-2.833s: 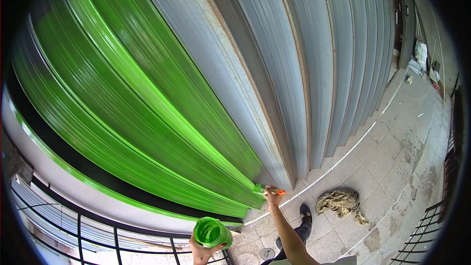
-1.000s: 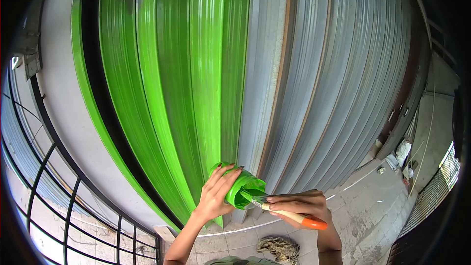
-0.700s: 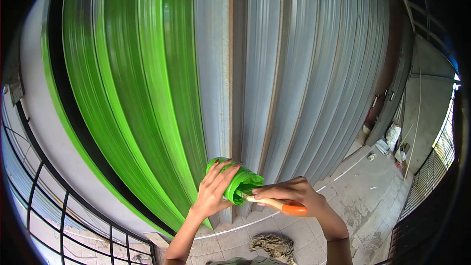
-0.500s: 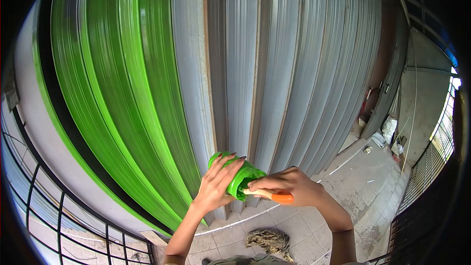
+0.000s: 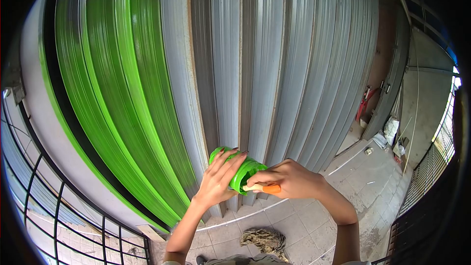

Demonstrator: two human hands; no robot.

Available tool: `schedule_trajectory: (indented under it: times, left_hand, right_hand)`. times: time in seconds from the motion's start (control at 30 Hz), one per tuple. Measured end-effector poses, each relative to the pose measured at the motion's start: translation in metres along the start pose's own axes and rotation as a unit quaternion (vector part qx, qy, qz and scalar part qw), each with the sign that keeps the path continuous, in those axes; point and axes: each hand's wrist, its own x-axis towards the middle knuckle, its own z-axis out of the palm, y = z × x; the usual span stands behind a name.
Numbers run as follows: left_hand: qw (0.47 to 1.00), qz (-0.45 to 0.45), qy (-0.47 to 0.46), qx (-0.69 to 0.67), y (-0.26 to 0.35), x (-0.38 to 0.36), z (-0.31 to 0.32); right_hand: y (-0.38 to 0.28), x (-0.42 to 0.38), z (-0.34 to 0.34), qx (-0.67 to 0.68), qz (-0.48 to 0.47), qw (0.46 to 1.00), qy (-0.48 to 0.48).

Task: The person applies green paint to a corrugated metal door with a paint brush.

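Observation:
My left hand (image 5: 218,175) is wrapped round a green paint container (image 5: 239,174), which is tilted with its mouth toward my right hand. In my right hand (image 5: 290,180) is a paintbrush (image 5: 271,188) with an orange-tipped pale handle. The brush head is inside the container's mouth, so its bristles are hidden. Beyond my hands stands a ribbed metal folding door (image 5: 274,68). Its left panels carry wet-looking green paint (image 5: 142,103), patchy near the top; the panels to the right are bare grey.
A crumpled, dirty cloth (image 5: 265,241) lies on the tiled floor (image 5: 314,221) near my feet. Black metal grilles (image 5: 59,191) stand at the left, with another grille (image 5: 427,176) at the right. Several bits of litter (image 5: 391,130) lie by the doorway at right.
My right hand and the brush have moved slightly up and left, with the brush deeper in the container's mouth. The view has shifted a little, moving the door panels left.

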Motion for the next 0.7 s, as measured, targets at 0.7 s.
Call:
schedule_trajectory:
  times: [0.7]
  left_hand:
    - [0.969,-0.244,0.035,-0.034,0.026,-0.038,0.014]
  right_hand:
    - [0.02,-0.015,0.059,0.561,0.215,0.742,0.297]
